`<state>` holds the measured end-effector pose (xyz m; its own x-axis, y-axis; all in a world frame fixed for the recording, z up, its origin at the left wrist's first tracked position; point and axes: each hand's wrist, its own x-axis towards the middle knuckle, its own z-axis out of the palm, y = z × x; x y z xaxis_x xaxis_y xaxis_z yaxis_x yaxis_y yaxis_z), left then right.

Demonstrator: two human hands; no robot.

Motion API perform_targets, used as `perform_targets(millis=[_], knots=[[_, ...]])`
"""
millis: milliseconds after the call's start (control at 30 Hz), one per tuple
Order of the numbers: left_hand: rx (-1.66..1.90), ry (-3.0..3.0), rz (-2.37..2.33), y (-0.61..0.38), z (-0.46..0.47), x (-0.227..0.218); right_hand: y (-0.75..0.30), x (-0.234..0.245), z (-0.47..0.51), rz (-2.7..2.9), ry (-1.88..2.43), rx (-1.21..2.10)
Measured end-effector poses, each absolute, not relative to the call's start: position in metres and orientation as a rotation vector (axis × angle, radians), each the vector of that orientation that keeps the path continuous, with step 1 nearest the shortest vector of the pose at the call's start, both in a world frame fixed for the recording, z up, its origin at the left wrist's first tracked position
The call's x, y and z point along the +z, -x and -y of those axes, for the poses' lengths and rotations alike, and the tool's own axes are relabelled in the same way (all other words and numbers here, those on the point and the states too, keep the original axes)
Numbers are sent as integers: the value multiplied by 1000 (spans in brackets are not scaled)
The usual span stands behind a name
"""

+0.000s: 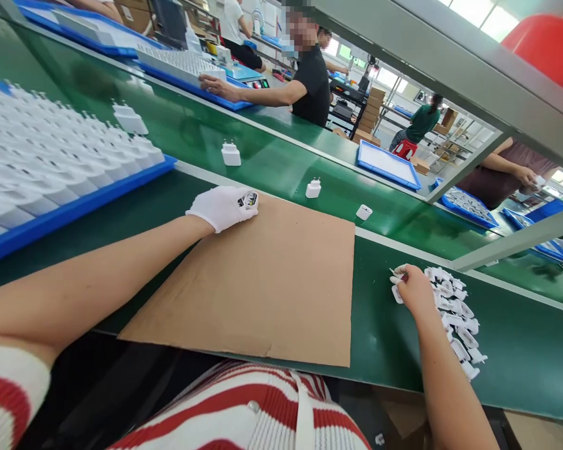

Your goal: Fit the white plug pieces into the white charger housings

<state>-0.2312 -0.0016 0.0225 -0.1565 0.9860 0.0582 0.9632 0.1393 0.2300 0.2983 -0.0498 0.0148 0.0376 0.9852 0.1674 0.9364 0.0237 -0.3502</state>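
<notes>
My left hand, in a white glove, is closed around an open charger housing with dark and metallic parts showing inside. It is over the far left edge of a brown cardboard sheet. My right hand has bare palm and covered fingertips, pinching a white plug cover to the right of the sheet. Beside that hand lies a cluster of similar white plug covers, partly hidden by my wrist and forearm.
A blue tray packed with white chargers stands at the left. On the green belt behind a pale rail sit single chargers and a small white housing. Co-workers work across the belt. A metal frame slants overhead.
</notes>
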Motion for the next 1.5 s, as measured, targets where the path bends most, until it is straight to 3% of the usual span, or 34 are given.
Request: perform_targets(millis=[133,433,600,700,933,1133,1500], knots=[[359,-2122,-2101,193,-5,27,-273,19,55,1742,1802,375],[48,-2340,-1824,113,-7,34,-169,24,28,1206,1203,1408],[-11,-2550,-1605,100,-14,39,-159,11,24,923,1141,1614],[64,-2523,-1615,83,-9,35,-161,2,26,1018,1231,1500],[551,-1998,-1542,49,13,-7,-171,-9,26,1572,1524,814],[684,-1868,-1512,46,13,-24,-149,0,31,1634,1372,605],[673,-1941,-1449,42,12,-17,-139,-3,29,1886,1370,434]])
